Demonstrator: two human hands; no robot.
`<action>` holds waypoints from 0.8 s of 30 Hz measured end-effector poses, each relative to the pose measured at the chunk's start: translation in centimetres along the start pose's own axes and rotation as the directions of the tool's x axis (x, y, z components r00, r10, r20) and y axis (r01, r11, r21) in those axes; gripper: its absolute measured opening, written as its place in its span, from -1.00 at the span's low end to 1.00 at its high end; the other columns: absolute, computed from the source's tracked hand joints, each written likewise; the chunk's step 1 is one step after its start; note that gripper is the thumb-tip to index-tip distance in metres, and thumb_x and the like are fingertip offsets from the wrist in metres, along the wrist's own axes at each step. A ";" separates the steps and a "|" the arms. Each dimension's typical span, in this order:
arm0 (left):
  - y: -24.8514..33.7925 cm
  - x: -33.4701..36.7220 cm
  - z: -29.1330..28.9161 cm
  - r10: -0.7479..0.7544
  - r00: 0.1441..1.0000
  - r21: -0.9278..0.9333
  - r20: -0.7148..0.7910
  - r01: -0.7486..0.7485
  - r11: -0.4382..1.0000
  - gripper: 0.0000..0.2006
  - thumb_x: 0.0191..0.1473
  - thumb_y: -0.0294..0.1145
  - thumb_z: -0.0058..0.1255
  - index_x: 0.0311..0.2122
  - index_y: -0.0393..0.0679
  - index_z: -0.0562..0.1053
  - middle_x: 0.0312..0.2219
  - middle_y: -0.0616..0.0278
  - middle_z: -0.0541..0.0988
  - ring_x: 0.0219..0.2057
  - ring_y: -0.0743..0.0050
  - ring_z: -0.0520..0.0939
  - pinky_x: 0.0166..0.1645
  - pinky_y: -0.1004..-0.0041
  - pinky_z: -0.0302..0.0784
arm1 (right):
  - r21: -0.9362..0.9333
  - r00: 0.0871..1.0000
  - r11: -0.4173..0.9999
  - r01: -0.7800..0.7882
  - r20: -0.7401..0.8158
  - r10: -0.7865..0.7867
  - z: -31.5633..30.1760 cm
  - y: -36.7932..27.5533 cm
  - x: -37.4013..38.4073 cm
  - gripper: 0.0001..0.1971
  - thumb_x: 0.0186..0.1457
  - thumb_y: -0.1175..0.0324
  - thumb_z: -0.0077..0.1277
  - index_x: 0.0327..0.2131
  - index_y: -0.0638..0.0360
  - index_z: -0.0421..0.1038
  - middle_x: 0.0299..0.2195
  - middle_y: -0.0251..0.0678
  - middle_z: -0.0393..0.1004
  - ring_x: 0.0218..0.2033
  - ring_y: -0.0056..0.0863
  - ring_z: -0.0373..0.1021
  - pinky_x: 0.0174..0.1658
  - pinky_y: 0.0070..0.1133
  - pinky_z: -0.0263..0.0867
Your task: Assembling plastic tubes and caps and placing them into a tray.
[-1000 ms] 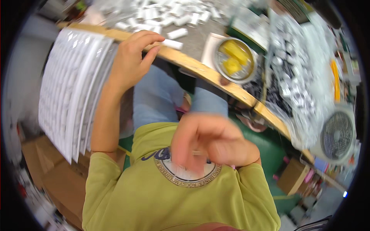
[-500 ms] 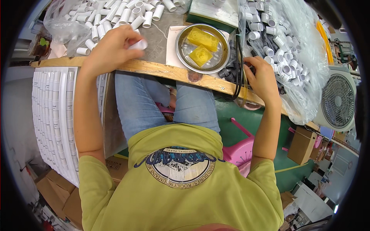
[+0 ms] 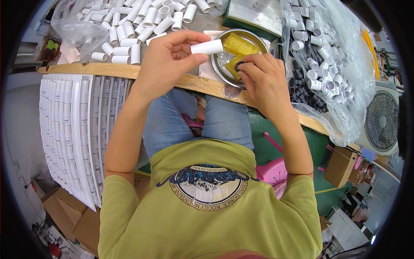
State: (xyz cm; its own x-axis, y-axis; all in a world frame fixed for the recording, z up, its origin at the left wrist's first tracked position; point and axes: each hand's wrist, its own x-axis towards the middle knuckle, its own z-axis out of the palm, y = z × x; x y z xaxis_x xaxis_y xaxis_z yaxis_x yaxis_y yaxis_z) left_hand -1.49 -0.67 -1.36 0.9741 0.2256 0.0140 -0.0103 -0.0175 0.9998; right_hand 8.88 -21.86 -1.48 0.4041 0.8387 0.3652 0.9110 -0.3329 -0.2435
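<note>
My left hand [image 3: 170, 60] is closed on a short white plastic tube [image 3: 207, 47], held nearly level in front of the metal bowl's left side. Between the thumb and fingers of my right hand [image 3: 264, 80] is a small black ring [image 3: 238, 66]. It is over the nearer of two yellow sponges, partly covering it; whether it touches the sponge I cannot tell. The farther yellow sponge [image 3: 239, 44] lies beside it in the round metal bowl [image 3: 217, 64]. The tube's free end points toward the bowl.
Loose white tubes [image 3: 151, 16] are heaped at the back left. Clear plastic bags hold white collars [image 3: 321, 71] and black rings [image 3: 302, 93] on the right. A wooden table edge [image 3: 101, 70] runs in front, with sheets of tubes [image 3: 64, 129] below left. A fan [image 3: 381, 116] stands far right.
My left hand has moved right with the white tube, to the bowl. My right hand has come left from the black rings and now holds one over the sponge.
</note>
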 end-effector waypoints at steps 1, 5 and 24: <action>-0.2 -0.2 0.1 0.006 0.999 0.125 -0.044 -0.001 0.992 -0.68 -0.08 -0.61 0.13 -0.14 -0.28 0.45 -0.34 0.31 0.54 -0.35 0.69 0.51 -0.27 0.67 0.42 | -0.026 1.000 0.999 0.024 0.004 -0.024 -0.6 0.1 0.2 -0.88 -0.17 0.47 0.15 -0.45 0.15 0.49 -0.35 -0.40 0.46 -0.27 -0.38 0.34 -0.21 -0.47 0.18; -0.3 -1.1 1.4 0.204 0.976 0.417 -0.079 -0.154 0.896 -0.71 -0.14 -0.62 0.17 -0.21 -0.22 0.52 -0.39 0.32 0.55 -0.44 0.67 0.47 -0.34 0.64 0.39 | 0.216 0.966 0.969 -0.119 -0.202 0.163 -1.4 0.7 0.4 -0.87 -0.14 0.48 0.17 -0.40 0.19 0.53 -0.34 -0.32 0.51 -0.29 -0.34 0.38 -0.22 -0.47 0.24; -0.1 -0.2 5.1 0.018 1.000 -0.206 0.015 -0.014 0.978 -0.70 -0.01 -0.62 0.09 -0.10 -0.35 0.45 -0.31 0.20 0.57 -0.37 0.66 0.54 -0.27 0.63 0.45 | -0.328 0.864 0.802 -0.500 -0.127 0.487 -6.4 9.8 -7.3 -0.69 -0.02 0.39 0.03 -0.15 0.20 0.36 -0.25 -0.09 0.40 -0.33 -0.09 0.41 -0.24 -0.30 0.34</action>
State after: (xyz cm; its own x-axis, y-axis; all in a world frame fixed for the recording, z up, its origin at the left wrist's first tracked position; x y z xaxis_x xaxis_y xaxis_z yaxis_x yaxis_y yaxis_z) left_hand -0.55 -5.68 -1.56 0.9771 0.2105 0.0317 -0.0706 0.1803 0.9811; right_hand 15.39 -34.03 -0.74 0.8031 0.5082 0.3110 0.5556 -0.8273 -0.0827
